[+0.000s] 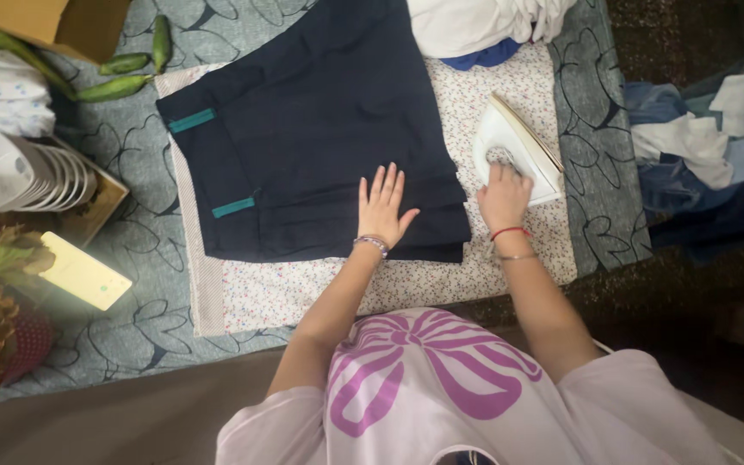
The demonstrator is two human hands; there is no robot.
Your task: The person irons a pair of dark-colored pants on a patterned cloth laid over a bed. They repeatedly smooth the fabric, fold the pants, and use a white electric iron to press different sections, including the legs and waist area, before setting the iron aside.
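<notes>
Here, left hand [382, 207] lies flat on smooth navy cloth [320, 129]; right hand [503, 196] grips white wedge-shaped iron [518, 146].

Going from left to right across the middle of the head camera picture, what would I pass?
Stack of white plastic cups → pale yellow phone → folded dark navy garment with teal tabs → left hand, flat on it → right hand gripping the white iron → heap of blue and white clothes.

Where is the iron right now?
In the head view, the iron stands on the floral cloth, right of the dark garment, gripped by the right hand.
</notes>
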